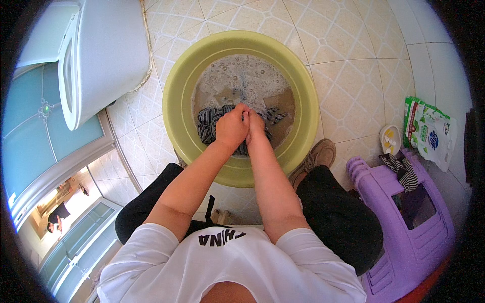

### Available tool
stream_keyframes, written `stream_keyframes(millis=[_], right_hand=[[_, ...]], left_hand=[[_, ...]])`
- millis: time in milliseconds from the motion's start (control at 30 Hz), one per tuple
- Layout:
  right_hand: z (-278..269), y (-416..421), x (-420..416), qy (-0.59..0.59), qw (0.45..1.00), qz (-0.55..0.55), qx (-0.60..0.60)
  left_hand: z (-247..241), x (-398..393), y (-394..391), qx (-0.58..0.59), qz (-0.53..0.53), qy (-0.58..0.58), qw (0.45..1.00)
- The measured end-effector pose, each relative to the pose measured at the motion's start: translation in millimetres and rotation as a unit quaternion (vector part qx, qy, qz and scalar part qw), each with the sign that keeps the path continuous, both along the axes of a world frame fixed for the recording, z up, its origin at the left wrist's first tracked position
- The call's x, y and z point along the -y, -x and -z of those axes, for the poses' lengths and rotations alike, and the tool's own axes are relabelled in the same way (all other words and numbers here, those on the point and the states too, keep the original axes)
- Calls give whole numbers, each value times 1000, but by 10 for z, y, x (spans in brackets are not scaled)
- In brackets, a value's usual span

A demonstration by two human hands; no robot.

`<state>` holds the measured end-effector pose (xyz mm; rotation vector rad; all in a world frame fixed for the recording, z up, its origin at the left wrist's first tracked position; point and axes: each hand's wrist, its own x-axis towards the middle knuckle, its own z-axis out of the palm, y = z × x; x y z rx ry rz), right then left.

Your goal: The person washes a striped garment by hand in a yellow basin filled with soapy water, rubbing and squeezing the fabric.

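Observation:
A wide yellow-green plastic basin (pixel 302 110) stands on the floor between my feet, holding cloudy, sudsy water (pixel 242 75). In it lies a dark striped cloth (pixel 207 120), partly under the water. Both hands are together over the near half of the basin. My left hand (pixel 232 125) and my right hand (pixel 255 122) are closed on the striped cloth, pressed against each other. The cloth spreads out to the left of my hands and shows again to their right. My fingertips are mostly hidden by the backs of the hands.
A purple plastic stool (pixel 401 242) at the right bears a striped sock (pixel 403 174). Behind it are a small white dish (pixel 390 138) and a detergent bag (pixel 430 130) against the wall. A white toilet (pixel 113 49) stands at upper left, near blue glass doors (pixel 30 125). A person appears far off at lower left.

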<state>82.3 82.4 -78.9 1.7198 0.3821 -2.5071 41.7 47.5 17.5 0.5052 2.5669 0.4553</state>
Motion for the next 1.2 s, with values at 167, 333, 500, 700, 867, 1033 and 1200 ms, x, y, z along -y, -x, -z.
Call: stream_keyframes(millis=[167,333,500,700,867,1033,1200], right_hand=[[24,15,11,-10,999,38,12],[-65,38,-19,-5,998,54,24],[-54,33,-9,-10,998,67,15],[-3,6,-13,-18,999,24,17],[71,-19,39,-28,998,43,26],[163,-62,36,-36,998,12,44],[282,-223,90,-131,982,-88,101]], left_hand=[[6,-31,5,5,-8,8,1000],[-26,-39,12,1,0,11,1000],[-4,-31,10,8,-14,0,1000],[29,-19,3,16,-21,7,1000],[54,-9,-12,17,-17,15,1000],[84,-4,-33,22,-29,20,999],[308,128,-165,87,-85,49,991]])
